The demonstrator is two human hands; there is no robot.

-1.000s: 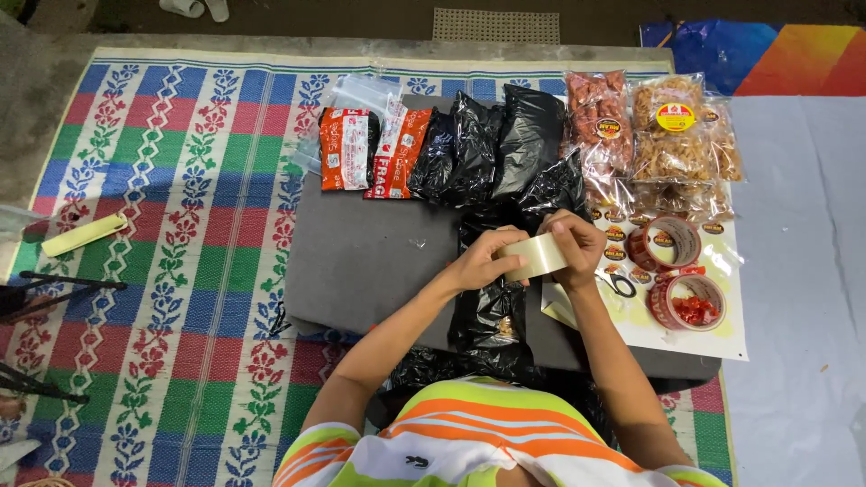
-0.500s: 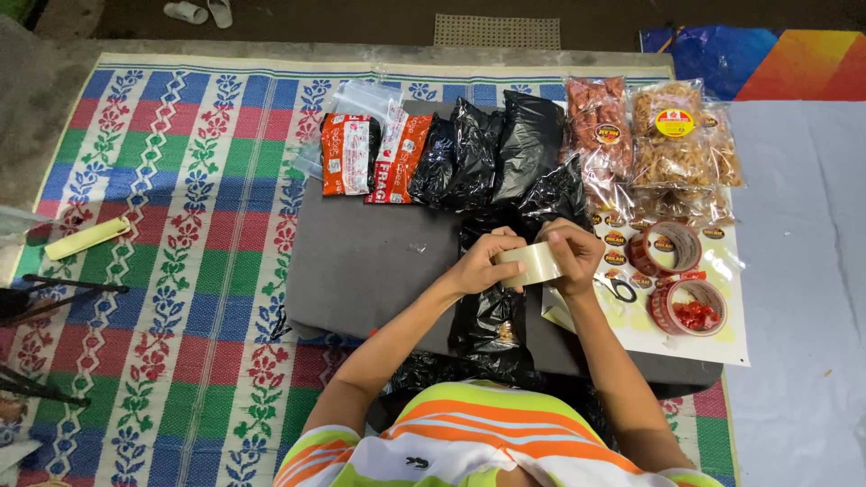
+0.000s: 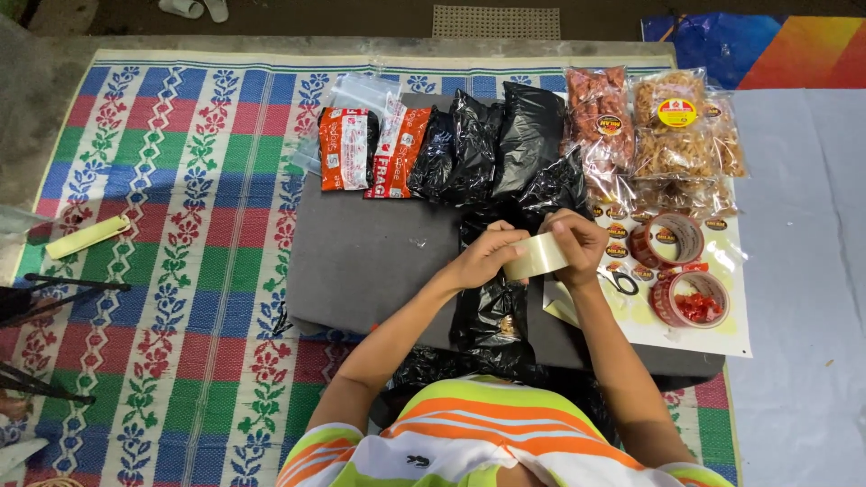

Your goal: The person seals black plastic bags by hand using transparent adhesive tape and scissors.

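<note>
Tape roll (image 3: 536,257) clamped between fingers of both hands (image 3: 487,257) (image 3: 577,243); loose end could restick or tear over black bag (image 3: 492,311).

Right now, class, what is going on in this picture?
A person sits at a grey board laid on a patterned mat. Both hands hold a roll of clear tape: the left hand grips one side, the right hand the other. Under the hands lies a black plastic bag. More black bags, red-and-white packets and clear snack packs line the far edge.
</note>
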